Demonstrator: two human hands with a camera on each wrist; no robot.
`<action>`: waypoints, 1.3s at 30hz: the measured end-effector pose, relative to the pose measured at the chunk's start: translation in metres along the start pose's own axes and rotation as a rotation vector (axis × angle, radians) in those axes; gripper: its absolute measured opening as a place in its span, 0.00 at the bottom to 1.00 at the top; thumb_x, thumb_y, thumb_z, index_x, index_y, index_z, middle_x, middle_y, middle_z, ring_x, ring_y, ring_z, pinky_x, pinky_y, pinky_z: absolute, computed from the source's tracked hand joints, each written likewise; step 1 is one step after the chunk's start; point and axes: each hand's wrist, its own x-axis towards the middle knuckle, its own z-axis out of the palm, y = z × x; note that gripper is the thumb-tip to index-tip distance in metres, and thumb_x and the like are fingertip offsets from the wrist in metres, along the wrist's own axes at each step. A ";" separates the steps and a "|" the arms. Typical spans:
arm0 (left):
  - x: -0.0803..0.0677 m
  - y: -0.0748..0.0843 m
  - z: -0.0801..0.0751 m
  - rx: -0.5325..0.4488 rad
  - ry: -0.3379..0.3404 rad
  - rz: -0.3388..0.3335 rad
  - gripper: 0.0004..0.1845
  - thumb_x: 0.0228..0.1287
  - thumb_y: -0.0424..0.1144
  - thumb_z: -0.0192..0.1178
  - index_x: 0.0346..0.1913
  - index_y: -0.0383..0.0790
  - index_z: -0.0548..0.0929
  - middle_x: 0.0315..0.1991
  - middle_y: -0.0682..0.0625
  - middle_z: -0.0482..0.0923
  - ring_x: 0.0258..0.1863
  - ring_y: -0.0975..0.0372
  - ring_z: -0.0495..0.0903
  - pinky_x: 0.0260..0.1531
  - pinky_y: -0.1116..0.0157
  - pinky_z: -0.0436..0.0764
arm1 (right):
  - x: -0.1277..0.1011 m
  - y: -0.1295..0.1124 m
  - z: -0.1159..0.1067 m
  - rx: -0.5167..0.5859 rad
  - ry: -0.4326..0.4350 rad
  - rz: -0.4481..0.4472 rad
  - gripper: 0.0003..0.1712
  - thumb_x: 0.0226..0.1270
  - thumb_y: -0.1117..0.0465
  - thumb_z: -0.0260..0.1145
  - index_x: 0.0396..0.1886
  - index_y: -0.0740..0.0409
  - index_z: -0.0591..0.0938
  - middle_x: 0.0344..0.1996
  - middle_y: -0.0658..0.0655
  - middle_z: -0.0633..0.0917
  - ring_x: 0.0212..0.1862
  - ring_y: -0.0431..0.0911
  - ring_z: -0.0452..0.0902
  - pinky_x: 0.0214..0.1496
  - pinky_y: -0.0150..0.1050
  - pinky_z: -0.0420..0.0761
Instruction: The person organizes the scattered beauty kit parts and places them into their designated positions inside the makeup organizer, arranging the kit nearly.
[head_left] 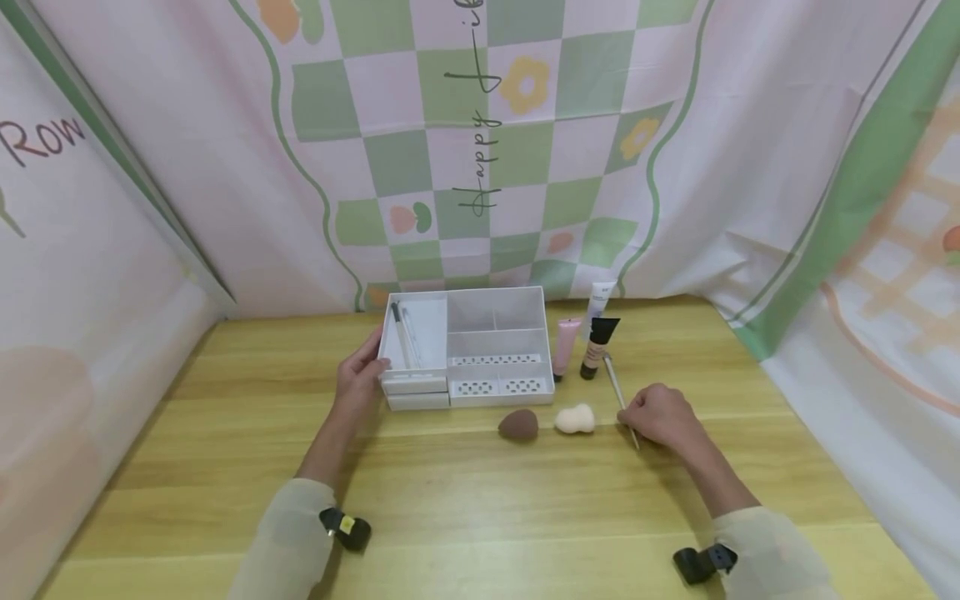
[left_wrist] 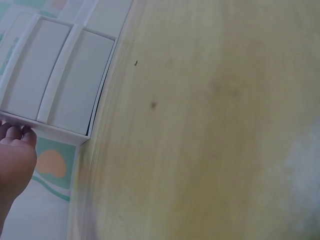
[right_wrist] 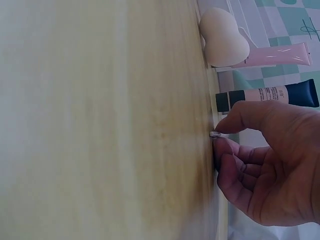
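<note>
A white compartment organizer (head_left: 495, 343) stands mid-table, with two slim pens (head_left: 402, 335) in its left section. My left hand (head_left: 378, 354) rests against its left side; the left wrist view shows that hand (left_wrist: 17, 132) with fingertips touching the organizer's (left_wrist: 75, 85) wall. My right hand (head_left: 628, 414) pinches a thin silver stick (head_left: 613, 377) lying on the table, right of a cream sponge (head_left: 575, 418). In the right wrist view the right hand (right_wrist: 220, 135) has thumb and forefinger closed on the stick's tip (right_wrist: 215, 134).
A brown sponge (head_left: 519, 425) lies in front of the organizer. A pink tube (head_left: 566, 346), a black-capped beige tube (head_left: 598, 346) and a white tube (head_left: 601, 298) lie to its right. Patterned cloth walls enclose the wooden table (head_left: 480, 517).
</note>
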 end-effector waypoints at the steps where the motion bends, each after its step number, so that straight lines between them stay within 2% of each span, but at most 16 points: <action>1: 0.000 0.000 0.000 0.003 -0.001 0.001 0.32 0.71 0.25 0.47 0.78 0.35 0.59 0.82 0.45 0.52 0.82 0.53 0.53 0.80 0.61 0.60 | 0.000 0.000 0.000 -0.005 0.000 0.006 0.12 0.58 0.56 0.68 0.21 0.58 0.83 0.16 0.50 0.80 0.21 0.42 0.72 0.23 0.32 0.73; 16: 0.000 -0.001 -0.001 -0.017 0.000 -0.006 0.33 0.71 0.26 0.47 0.78 0.36 0.58 0.83 0.46 0.52 0.82 0.54 0.53 0.79 0.61 0.61 | 0.004 -0.004 -0.002 -0.047 -0.029 0.033 0.13 0.59 0.55 0.68 0.25 0.61 0.83 0.19 0.54 0.83 0.23 0.44 0.75 0.23 0.34 0.75; 23: 0.000 -0.002 0.000 -0.023 0.011 -0.007 0.33 0.71 0.25 0.47 0.78 0.34 0.58 0.82 0.45 0.53 0.82 0.53 0.54 0.79 0.62 0.62 | 0.003 -0.004 -0.001 -0.050 -0.038 0.043 0.13 0.59 0.55 0.68 0.24 0.60 0.83 0.19 0.54 0.82 0.22 0.44 0.74 0.23 0.33 0.75; 28: 0.001 -0.002 0.000 -0.002 0.012 -0.008 0.32 0.71 0.26 0.48 0.78 0.35 0.59 0.82 0.46 0.53 0.82 0.54 0.54 0.80 0.61 0.60 | 0.003 -0.001 -0.002 -0.055 -0.035 0.028 0.13 0.59 0.54 0.68 0.22 0.59 0.83 0.17 0.53 0.82 0.22 0.43 0.73 0.23 0.33 0.74; 34: 0.000 -0.001 0.000 -0.021 0.003 -0.005 0.32 0.72 0.26 0.47 0.78 0.35 0.59 0.82 0.46 0.52 0.82 0.53 0.53 0.79 0.61 0.61 | 0.003 0.000 -0.003 -0.058 -0.036 0.010 0.14 0.59 0.53 0.68 0.21 0.58 0.83 0.17 0.52 0.81 0.23 0.43 0.73 0.24 0.33 0.73; 39: -0.001 0.000 0.000 -0.032 0.000 -0.017 0.33 0.72 0.26 0.47 0.78 0.36 0.58 0.83 0.46 0.51 0.82 0.53 0.53 0.78 0.62 0.63 | 0.002 0.002 -0.004 -0.013 -0.042 0.000 0.13 0.59 0.54 0.68 0.24 0.60 0.84 0.17 0.52 0.83 0.22 0.43 0.74 0.24 0.33 0.74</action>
